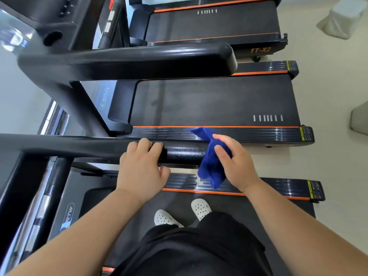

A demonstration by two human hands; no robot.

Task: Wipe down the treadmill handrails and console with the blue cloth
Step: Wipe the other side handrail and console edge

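I stand on a treadmill belt, looking down. A black handrail (185, 153) runs left to right in front of me; its bare stretch between my hands looks speckled with droplets. My left hand (142, 166) grips the rail with fingers curled over the top. My right hand (233, 162) holds the blue cloth (209, 162), which is wrapped around the rail's right end and hangs below it. The console sits mostly out of frame at the far left; only its dark edge shows.
A neighbouring treadmill's handrail (139, 60) and belt (215, 102) lie just beyond, with a third treadmill (215, 24) behind. Pale floor spreads to the right, where a white wrapped block (342, 18) stands. My white shoes (185, 214) rest on the belt.
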